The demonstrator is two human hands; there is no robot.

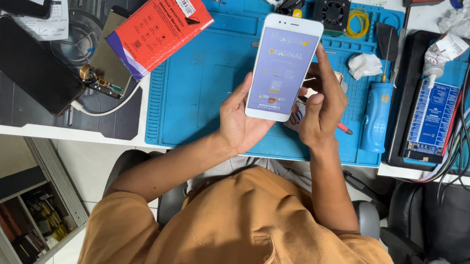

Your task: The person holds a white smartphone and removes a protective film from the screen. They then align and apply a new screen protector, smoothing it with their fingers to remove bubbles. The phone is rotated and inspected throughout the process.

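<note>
Blue mat [193, 87] covered your bench. Above it, your left hand [242, 121] cradled the white screen [283, 67] by its lower edge; your right hand [322, 109] pinched its right side. It looked thin, light, slick and breakable, best gripped by its edges.

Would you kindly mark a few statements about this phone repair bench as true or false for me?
1. The left hand holds a white phone screen. True.
2. The right hand rests flat on the table, far from the screen. False: it is raised at the screen's right edge.
3. A red packet lies at the left edge of the blue mat. True.
4. The blue tool lies left of the red packet. False: it lies on the mat's right side.
5. A black phone lies face up on the dark mat. True.
</note>
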